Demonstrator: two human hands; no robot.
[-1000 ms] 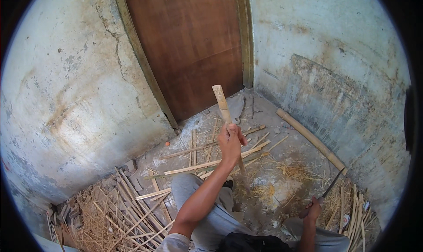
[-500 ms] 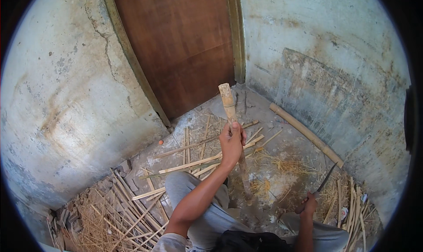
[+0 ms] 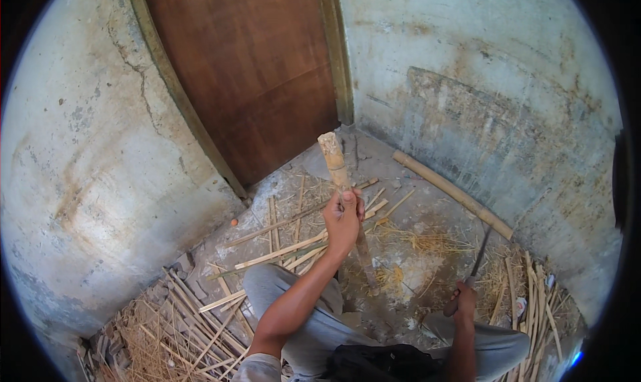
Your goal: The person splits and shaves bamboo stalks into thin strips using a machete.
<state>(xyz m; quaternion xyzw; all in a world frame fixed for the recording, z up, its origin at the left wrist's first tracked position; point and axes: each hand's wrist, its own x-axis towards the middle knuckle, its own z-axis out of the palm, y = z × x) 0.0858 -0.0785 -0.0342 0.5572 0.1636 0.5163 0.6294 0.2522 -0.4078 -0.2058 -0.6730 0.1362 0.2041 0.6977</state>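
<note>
My left hand is closed around a bamboo stick, its thumb lying along the near side. The stick leans slightly left at its pale, rough upper end, and a node ring shows above my fingers. Its lower end reaches the floor in front of my lap. Lower right, my right hand is wrapped round the handle of a long knife. The dark blade points up and away, apart from the stick, its tip appearing near the end of a bamboo pole beside the right wall.
Split bamboo strips lie across the floor ahead. More strips and shavings pile up at left, beside broken rubble. Another bundle of strips rests at right. A brown door stands between stained walls.
The view has shifted a little, so the surroundings sit further left. My right hand has tilted the knife more upright. My left hand keeps its hold on the bamboo stick.
</note>
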